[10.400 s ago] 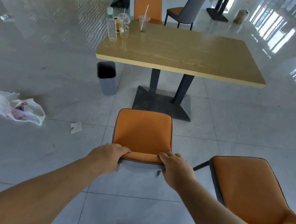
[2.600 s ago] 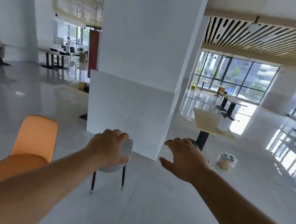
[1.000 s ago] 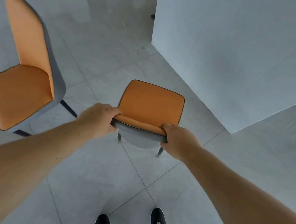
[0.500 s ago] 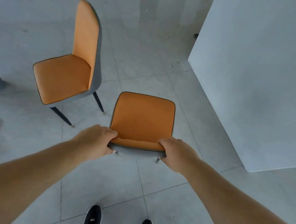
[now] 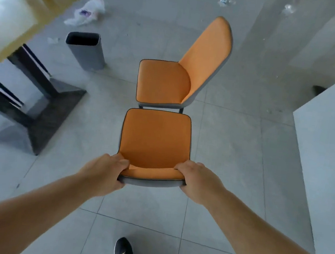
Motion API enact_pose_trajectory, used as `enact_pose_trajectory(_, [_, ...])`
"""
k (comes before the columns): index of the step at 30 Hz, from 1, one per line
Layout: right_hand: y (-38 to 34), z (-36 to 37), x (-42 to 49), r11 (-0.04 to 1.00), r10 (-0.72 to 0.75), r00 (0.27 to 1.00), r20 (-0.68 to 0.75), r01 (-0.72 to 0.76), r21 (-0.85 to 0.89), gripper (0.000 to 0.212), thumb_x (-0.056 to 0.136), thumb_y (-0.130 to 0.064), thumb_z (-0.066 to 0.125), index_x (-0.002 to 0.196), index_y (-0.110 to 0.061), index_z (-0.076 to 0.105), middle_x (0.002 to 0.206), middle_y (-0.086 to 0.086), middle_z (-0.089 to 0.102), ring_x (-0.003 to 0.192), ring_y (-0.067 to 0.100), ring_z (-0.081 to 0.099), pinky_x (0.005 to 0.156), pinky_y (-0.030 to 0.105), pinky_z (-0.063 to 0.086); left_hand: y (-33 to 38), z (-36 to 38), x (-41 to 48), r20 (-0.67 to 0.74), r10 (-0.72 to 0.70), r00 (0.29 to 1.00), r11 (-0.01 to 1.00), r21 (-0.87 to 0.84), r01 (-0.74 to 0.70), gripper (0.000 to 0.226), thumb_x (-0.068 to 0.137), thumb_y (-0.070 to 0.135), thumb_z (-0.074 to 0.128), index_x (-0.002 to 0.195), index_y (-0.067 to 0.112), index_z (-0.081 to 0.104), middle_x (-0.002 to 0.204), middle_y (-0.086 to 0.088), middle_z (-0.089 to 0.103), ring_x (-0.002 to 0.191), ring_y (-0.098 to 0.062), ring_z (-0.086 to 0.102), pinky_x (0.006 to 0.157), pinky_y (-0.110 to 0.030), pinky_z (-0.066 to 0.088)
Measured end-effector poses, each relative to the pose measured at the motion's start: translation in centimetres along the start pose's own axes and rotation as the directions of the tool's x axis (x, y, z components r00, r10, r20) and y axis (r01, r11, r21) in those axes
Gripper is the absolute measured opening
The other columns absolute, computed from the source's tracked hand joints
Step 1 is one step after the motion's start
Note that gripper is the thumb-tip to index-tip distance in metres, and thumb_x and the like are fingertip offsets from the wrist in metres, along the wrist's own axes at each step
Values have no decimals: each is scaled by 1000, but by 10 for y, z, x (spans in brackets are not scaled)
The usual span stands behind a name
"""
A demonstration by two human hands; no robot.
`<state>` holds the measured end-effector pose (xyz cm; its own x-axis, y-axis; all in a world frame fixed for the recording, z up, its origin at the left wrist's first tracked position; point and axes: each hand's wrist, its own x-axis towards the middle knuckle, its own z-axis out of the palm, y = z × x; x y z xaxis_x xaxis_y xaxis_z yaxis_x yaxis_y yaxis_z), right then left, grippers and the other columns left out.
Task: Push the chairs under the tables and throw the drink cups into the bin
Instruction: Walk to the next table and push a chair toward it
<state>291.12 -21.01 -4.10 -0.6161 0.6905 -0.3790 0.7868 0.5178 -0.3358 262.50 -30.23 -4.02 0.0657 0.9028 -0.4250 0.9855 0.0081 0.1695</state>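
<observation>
Gripping the near chair by both top corners of its backrest, the left hand and right hand can steer it squarely. It stands on the floor, away from the table at left, with a second chair just ahead and the bin beyond.

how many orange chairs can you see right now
2: one chair gripped at its backrest by the left hand and right hand, another chair just beyond it. Others may be out of frame.
</observation>
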Motion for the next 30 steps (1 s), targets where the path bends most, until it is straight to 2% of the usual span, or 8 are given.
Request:
enact_pose_trajectory(3, [-44,-2,41,995,-84,996,43,86,-40,40,94,-24,60,132,-36,57,121,-8,57,111,19,50,88,43,54,-46,0,-24,7,-96,995,993,-68,96,17,95,48,71,99,42,56,87,19,52,80,-5,51,67,-20,42])
enact_pose_trajectory(8, [-116,-2,102,964,-239,962,133,251,-88,38,95,-23,61,130,-37,56,121,-7,55,113,18,48,89,42,52,-114,10,-71,-4,-257,966,956,-149,254,17,94,50,69,96,44,54,91,20,57,82,-4,50,69,-21,43])
enact_pose_trajectory(11, [-155,-1,135,928,-332,927,177,354,-113,38,95,-24,61,130,-37,57,121,-6,55,113,19,48,89,43,53,-145,17,-96,-2,-349,937,921,-184,343,17,93,49,69,96,42,54,91,19,54,81,-4,50,66,-20,40])
enact_pose_trajectory(13, [-180,-1,155,901,-388,897,211,418,-121,38,95,-23,60,130,-36,58,122,-5,55,113,20,48,89,44,53,-161,23,-112,9,-423,906,885,-209,415,18,91,51,68,96,42,54,91,19,52,83,-5,50,67,-23,45])
enact_pose_trajectory(19, [-232,-5,211,767,-544,768,338,619,-171,40,97,-23,59,135,-37,55,123,-2,54,114,23,48,92,41,51,-168,36,-140,65,-644,762,704,-340,624,19,92,52,65,99,39,55,98,17,55,91,-9,54,78,-33,57])
enact_pose_trajectory(23, [-255,-13,241,674,-613,673,414,718,-170,41,98,-19,57,135,-39,56,124,-3,54,116,22,48,97,43,51,-152,36,-144,103,-746,658,562,-432,705,23,93,51,66,86,41,47,92,17,53,81,-5,54,63,-20,41])
enact_pose_trajectory(26, [-272,-17,267,618,-633,622,461,764,-184,43,96,-17,55,132,-40,56,124,-5,53,117,21,48,93,43,52,-148,36,-141,112,-803,585,469,-487,737,20,93,52,63,91,40,47,93,15,50,81,-6,54,63,-22,38])
enact_pose_trajectory(30, [-300,-17,301,558,-648,592,480,797,-229,42,93,-17,54,129,-40,58,121,-6,56,112,23,51,90,47,54,-166,33,-138,108,-865,491,373,-517,770,23,93,51,64,95,40,44,93,14,48,80,-9,53,58,-25,35])
